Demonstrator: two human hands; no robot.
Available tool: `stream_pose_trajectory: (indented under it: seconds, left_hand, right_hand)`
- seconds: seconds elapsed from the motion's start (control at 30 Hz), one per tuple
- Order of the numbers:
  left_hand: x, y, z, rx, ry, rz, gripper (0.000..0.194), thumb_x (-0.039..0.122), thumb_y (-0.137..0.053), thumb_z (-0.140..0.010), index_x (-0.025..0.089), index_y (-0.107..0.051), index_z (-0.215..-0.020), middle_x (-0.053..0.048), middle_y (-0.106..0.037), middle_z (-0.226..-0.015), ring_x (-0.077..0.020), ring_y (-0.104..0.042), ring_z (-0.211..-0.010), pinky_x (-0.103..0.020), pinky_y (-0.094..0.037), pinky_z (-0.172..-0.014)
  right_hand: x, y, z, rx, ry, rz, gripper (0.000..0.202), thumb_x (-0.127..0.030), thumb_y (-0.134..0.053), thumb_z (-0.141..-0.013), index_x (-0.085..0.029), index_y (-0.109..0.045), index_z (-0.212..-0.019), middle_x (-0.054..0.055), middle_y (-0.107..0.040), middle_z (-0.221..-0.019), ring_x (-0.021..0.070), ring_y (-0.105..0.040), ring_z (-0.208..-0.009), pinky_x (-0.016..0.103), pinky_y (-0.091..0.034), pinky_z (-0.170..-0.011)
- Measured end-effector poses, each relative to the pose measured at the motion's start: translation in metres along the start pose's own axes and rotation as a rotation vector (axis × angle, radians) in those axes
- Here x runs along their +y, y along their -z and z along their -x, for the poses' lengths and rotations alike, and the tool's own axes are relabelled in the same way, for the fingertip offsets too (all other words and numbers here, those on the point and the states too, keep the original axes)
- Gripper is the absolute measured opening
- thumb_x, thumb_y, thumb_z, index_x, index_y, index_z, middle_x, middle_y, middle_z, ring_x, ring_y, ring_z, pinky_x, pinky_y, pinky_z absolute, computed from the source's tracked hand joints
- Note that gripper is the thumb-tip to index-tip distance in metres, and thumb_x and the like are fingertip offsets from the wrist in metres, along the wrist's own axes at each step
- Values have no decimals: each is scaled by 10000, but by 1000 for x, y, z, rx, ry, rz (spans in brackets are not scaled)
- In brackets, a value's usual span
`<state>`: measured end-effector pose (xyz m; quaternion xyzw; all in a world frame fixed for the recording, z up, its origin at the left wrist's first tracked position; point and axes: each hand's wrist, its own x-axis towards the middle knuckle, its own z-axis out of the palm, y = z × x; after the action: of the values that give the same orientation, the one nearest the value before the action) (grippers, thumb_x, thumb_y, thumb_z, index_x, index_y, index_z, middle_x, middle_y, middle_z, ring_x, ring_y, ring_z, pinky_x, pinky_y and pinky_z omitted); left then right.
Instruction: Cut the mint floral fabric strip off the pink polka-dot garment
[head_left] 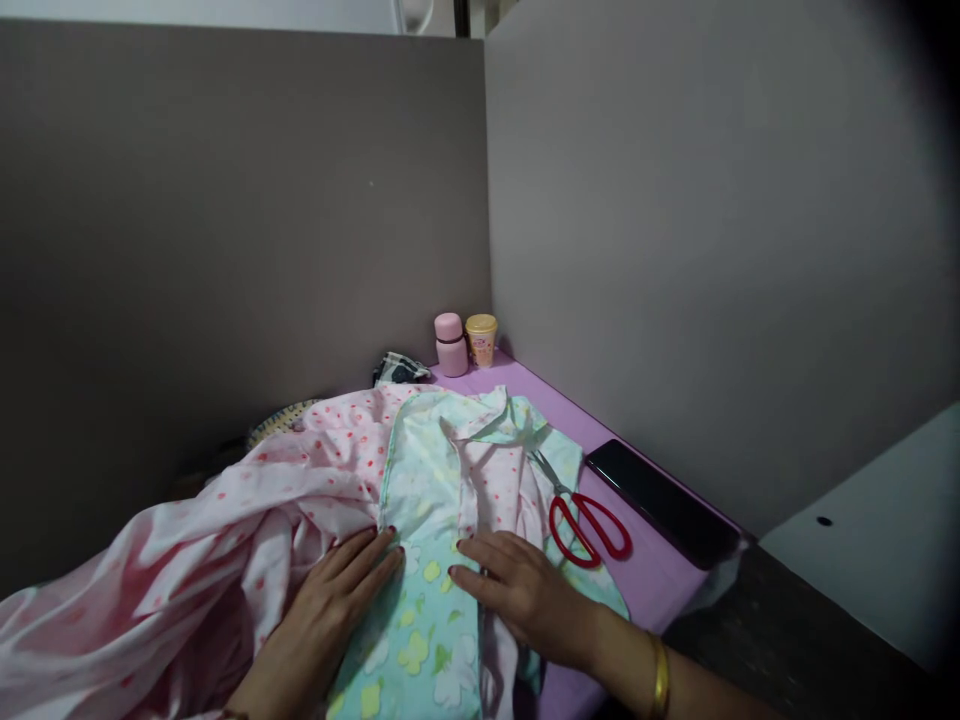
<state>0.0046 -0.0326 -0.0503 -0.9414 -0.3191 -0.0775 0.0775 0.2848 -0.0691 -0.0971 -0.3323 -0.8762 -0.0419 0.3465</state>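
Pale green fabric [420, 610] with yellow and white flowers runs down the middle, between and under my hands. My left hand [341, 585] lies flat with fingers stretched out, its fingertips on the left edge of that fabric. On its right edge rests my right hand [517, 585], fingers extended and slightly apart. Pink fabric [300, 500] with red dots is bunched to the left and also shows beneath the green piece. Scissors [577, 530] with red handles lie on the cloth just beyond my right hand, their blades pointing away and to the left.
A black phone [660, 500] lies near the right edge of the purple-covered table [544, 400]. In the far corner stand a pink flask [451, 348] and a yellow-lidded cup [481, 342], beside a dark checked cloth [401, 369]. Grey partitions [247, 200] enclose the back and right; a woven basket rim [281, 422] shows behind the fabric.
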Motion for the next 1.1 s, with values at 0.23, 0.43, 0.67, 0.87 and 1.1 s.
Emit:
stream_pose_trajectory:
  seconds: [0.23, 0.43, 0.67, 0.87, 1.1]
  left_hand:
    - [-9, -7, -7, -1, 127, 206, 380, 216, -469, -854, 323, -513, -1216, -20, -539, -1297, -209, -505, -1162, -396, -432, -965]
    - [1, 9, -23, 107, 567, 848, 305, 405, -403, -870, 206, -620, -950, -41, -656, -872, -182, -587, -859, -253, -467, -756]
    - [10, 10, -46, 129, 754, 1111, 364, 502, -541, -754, 177, -588, -909, -42, -624, -866, -194, -571, -844, -254, -449, -742]
    - [18, 9, -38, 212, 838, 973, 387, 573, -511, -727, 194, -592, -720, -20, -588, -735, -188, -527, -753, -261, -418, -697]
    - [20, 5, -23, 153, 897, 1113, 404, 582, -548, -716, 186, -549, -632, 23, -511, -613, -129, -464, -614, -214, -385, -580]
  right_hand:
    - [4, -8, -14, 105, -201, -416, 337, -92, -436, -811, -192, -613, -1079, 82, -678, -1022, 210, -584, -974, 375, -445, -849]
    - [1, -8, -39, 329, -874, -1277, 231, -367, -559, -812, -185, -659, -913, 41, -678, -822, 209, -619, -804, 344, -468, -783]
    - [-1, -15, -54, 399, -970, -1496, 373, -395, -600, -799, -182, -564, -1103, 66, -650, -1049, 219, -584, -998, 366, -412, -917]
    - [-5, -11, -41, 305, -1144, -1236, 326, -476, -646, -728, -163, -613, -813, 22, -606, -789, 155, -547, -698, 250, -462, -604]
    - [-15, 0, -38, 172, -1314, -1518, 393, -459, -665, -705, -159, -579, -944, -1, -568, -734, 70, -472, -531, 139, -294, -369]
